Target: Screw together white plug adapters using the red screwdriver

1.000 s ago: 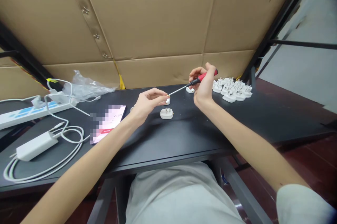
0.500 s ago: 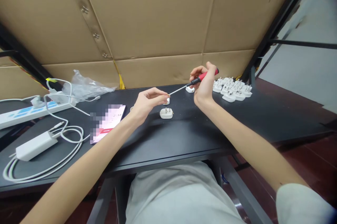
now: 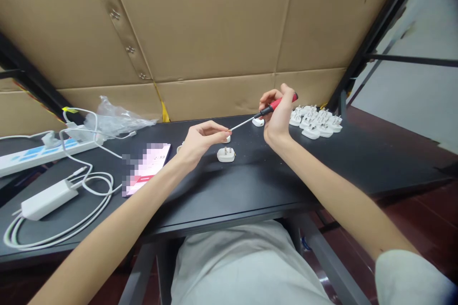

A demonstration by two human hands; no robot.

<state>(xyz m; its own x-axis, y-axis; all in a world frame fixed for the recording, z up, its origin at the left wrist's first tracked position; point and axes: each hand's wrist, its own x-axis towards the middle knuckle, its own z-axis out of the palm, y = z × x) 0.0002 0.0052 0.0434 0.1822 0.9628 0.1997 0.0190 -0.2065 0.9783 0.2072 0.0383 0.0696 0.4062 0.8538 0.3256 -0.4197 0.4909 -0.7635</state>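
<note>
My right hand (image 3: 277, 109) is closed around the red and black handle of a screwdriver (image 3: 243, 124), its shaft slanting down to the left. The tip meets the fingertips of my left hand (image 3: 207, 137), which pinch a tiny brass-coloured piece (image 3: 229, 130), too small to name. Below the fingertips a white plug (image 3: 225, 155) lies on the table with its pins up. Another white part (image 3: 227, 139) is partly hidden behind my left fingers. Beside my right hand, farther back, rests a white plug piece (image 3: 258, 122).
Several white plugs (image 3: 317, 122) are heaped at the back right of the black table (image 3: 250, 185). On the left lie a phone (image 3: 152, 166), a white charger (image 3: 49, 199) with coiled cable, a power strip (image 3: 39, 151) and a clear plastic bag (image 3: 114, 116). Cardboard (image 3: 214, 33) stands behind.
Hardly anything differs: my left fingertips have shifted very slightly, and the screwdriver stays against the small piece. The phone's clock has changed.
</note>
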